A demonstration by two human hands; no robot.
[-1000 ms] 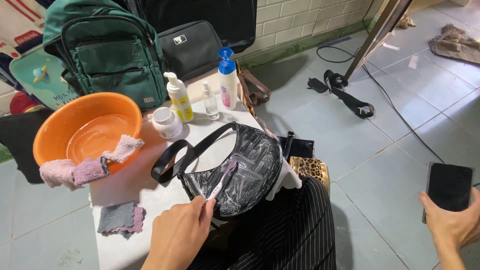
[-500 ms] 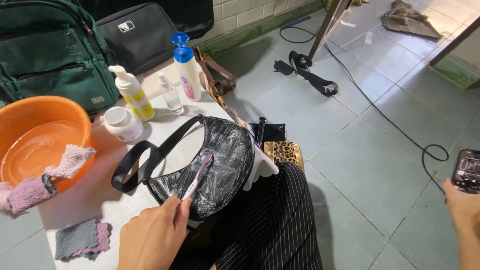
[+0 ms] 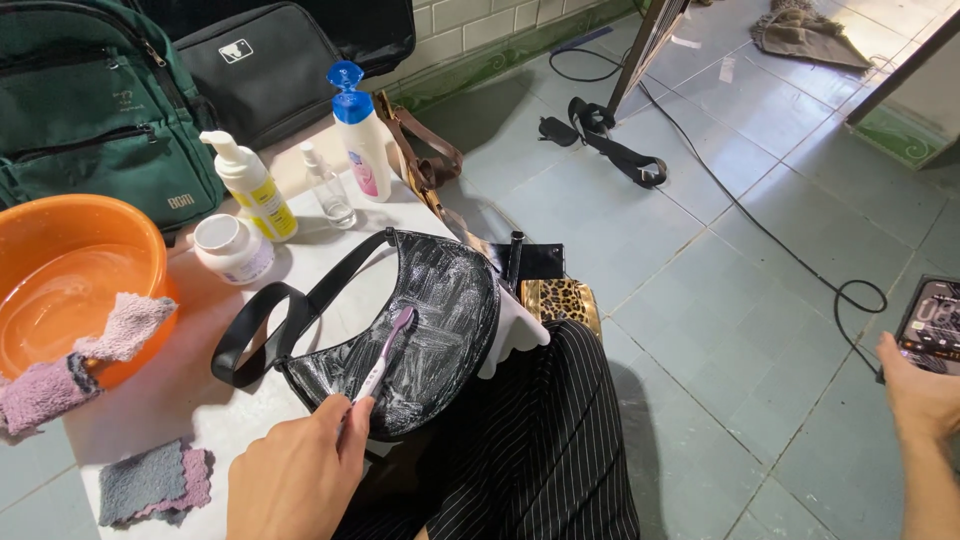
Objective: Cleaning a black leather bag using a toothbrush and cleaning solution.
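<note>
Orange basin, seemingly water inside

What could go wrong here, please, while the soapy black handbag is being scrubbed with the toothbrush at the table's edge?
The handbag overhangs the table edge, so foam may drip onto the striped trousers. The right hand holds a phone, leaving the bag unsteadied while the left hand works the toothbrush. The orange basin also sits near the edge.

View from my seat: pale blue-grey floor tiles fill the right of the frame; a white brick wall with green skirting runs along the top; a black cable crosses the floor.
</note>
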